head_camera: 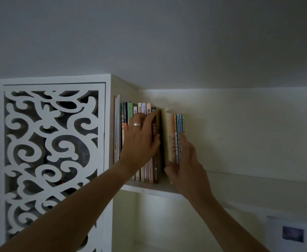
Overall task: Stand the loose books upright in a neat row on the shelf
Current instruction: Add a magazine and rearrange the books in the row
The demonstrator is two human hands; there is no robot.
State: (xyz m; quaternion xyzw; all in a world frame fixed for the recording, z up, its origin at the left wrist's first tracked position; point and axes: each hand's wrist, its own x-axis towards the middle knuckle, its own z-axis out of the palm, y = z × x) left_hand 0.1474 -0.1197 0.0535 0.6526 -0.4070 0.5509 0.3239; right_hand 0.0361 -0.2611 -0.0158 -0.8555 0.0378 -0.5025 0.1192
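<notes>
Upright row of books (140,135) on the white shelf (149,188), just right of centre. Left hand (140,142), fingers spread, rests on the spines, its thumb against a dark book (155,160). At its 3 o'clock, the right hand (185,166) grips a bundle of thin books (174,135). Carved cabinet door (52,157) at 9 o'clock.

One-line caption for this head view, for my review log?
Left hand steadies the upright row of books on the white shelf while the right hand grips a small bundle of thin books beside a narrow gap.
</notes>
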